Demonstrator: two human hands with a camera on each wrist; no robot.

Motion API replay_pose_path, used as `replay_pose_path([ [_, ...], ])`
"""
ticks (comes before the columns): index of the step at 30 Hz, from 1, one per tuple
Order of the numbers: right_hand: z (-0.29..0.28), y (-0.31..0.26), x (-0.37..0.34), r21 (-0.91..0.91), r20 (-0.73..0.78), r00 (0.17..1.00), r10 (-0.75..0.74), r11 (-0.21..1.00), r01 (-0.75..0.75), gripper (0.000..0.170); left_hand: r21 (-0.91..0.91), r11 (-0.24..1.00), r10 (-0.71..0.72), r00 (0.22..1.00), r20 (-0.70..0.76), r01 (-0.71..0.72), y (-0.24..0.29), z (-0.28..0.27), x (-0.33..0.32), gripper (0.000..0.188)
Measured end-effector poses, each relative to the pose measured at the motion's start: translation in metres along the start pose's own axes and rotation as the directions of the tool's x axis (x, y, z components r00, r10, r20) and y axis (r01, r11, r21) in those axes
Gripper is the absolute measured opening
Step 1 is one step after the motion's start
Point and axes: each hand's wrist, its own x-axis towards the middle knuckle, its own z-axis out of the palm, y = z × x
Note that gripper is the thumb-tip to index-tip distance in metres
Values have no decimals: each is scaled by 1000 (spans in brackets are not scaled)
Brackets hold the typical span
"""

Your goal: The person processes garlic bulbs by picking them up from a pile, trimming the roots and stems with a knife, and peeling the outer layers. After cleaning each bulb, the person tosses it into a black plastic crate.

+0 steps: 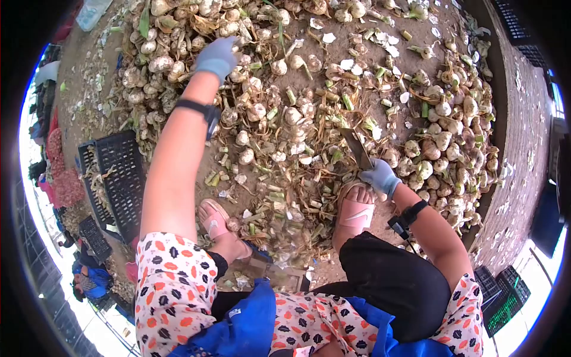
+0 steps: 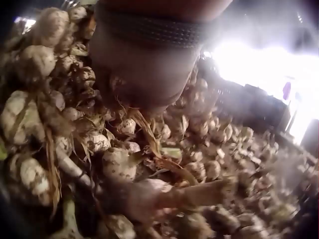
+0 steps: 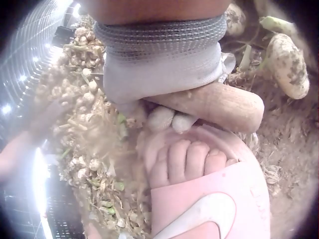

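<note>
My left hand (image 1: 217, 58), in a grey-white knit glove, reaches into the heap of garlic bulbs (image 1: 160, 64) at the upper left. In the left wrist view the glove (image 2: 144, 69) sits right over dirty bulbs with dry leaves; its fingertips are hidden, and I cannot tell whether they grip a bulb. The gloved right hand (image 1: 380, 177) holds a knife (image 1: 358, 150), its broad blade pointing up and left over the trimmings. Fingers curl round the wooden handle (image 3: 219, 107) in the right wrist view, just above the toes of a pink sandal (image 3: 199, 209).
Cut stalks and dry leaves (image 1: 279, 199) litter the ground between the feet. A second garlic pile (image 1: 449, 140) lies at the right beside a raised edge (image 1: 496, 178). Black plastic crates (image 1: 122, 178) stand at the left. Another person in blue (image 1: 95, 282) is farther off.
</note>
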Motion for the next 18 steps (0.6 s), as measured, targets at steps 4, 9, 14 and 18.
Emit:
replay_pose_path([
  [4,-2,3,5,45,-12,1000,-1,999,1,20,431,902,-96,986,139,27,12,41,55,38],
  [9,-1,20,11,-69,-32,994,-100,993,97,22,139,979,-161,984,73,150,7,40,32,37],
  [14,-2,26,13,-49,-16,997,-72,996,71,23,-892,405,-122,955,-270,-200,-38,6,-55,32],
  [18,-2,18,11,51,13,1000,5,999,-6,23,-914,323,-43,969,244,245,-50,23,-156,27],
])
